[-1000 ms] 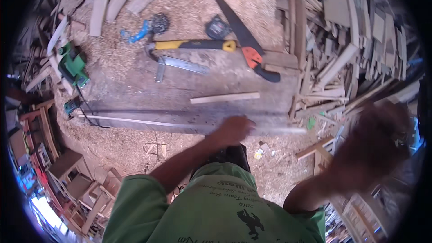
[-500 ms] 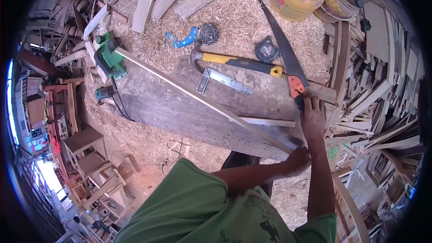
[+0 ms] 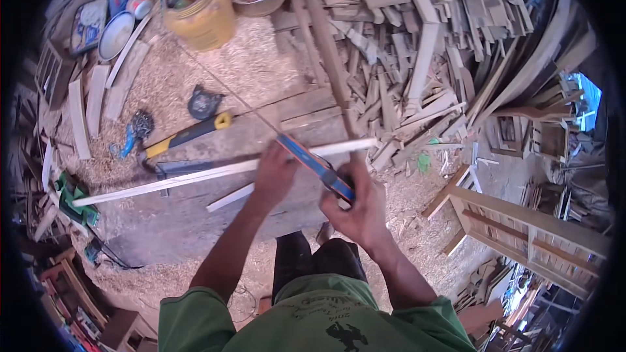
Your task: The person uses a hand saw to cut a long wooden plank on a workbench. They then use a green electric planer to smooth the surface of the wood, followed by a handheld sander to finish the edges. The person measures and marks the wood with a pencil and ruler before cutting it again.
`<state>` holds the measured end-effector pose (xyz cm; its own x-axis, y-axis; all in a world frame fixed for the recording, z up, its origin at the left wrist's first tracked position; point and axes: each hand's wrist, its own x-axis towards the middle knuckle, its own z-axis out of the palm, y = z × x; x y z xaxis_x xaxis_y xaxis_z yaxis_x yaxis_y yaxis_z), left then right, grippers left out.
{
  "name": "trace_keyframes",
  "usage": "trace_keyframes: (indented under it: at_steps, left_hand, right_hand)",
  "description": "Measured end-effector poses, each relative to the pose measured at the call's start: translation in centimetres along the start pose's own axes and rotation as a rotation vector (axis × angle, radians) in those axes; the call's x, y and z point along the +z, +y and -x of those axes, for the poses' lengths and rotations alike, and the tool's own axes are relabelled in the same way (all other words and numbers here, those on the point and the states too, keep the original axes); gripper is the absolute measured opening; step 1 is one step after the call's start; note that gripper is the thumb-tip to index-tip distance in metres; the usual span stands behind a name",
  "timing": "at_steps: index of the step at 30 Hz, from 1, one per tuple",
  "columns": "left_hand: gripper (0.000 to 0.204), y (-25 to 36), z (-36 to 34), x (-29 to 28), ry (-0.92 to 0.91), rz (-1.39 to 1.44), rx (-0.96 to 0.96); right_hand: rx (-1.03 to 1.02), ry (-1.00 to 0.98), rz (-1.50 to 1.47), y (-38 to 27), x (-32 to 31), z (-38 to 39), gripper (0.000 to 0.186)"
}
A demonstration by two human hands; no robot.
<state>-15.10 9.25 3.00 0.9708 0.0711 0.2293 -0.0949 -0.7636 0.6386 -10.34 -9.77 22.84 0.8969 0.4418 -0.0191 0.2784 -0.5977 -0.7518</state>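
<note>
My right hand (image 3: 360, 207) is wrapped round the handle of a handsaw (image 3: 305, 155), seen nearly edge-on. Its thin blade slants away to the far left, and the orange and dark handle crosses over a long pale wood strip (image 3: 195, 176). Whether the teeth touch the wood cannot be made out. My left hand (image 3: 275, 175) grips the strip just left of the saw. The strip runs across the workbench (image 3: 163, 221), its right end sticking out past the saw. A shorter strip (image 3: 229, 197) lies on the bench beside my left forearm.
A hammer (image 3: 189, 135), a tape measure (image 3: 205, 102) and a partly covered square (image 3: 186, 168) lie beyond the strip. A green power tool (image 3: 75, 202) stands near its left end. Yellow tubs (image 3: 199, 16) stand at the back; stacked offcuts (image 3: 391, 85) fill the right. Sawdust covers much around.
The saw has been lifted off the bench and swung over the strip in my right hand. My left hand has shifted its hold on the strip, and the view has turned to the right.
</note>
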Motion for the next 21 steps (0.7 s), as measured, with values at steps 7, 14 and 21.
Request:
trace_keyframes:
  at_steps: [7, 14, 21]
  left_hand:
    - [0.054, -0.7, -2.6, -3.2, -0.018, -0.429, 0.095]
    - [0.047, 0.0, -3.4, -4.0, -0.031, -0.463, 0.071]
    - [0.042, 0.0, -3.2, -4.2, -0.05, -0.302, -0.091]
  right_hand:
    - [0.449, 0.247, -0.721, 7.8, -9.4, 11.6, 0.042]
    - [0.498, 0.166, -0.569, 13.1, -12.5, 18.1, 0.045]
    - [0.463, 0.062, -0.335, 13.6, -10.7, 18.9, 0.053]
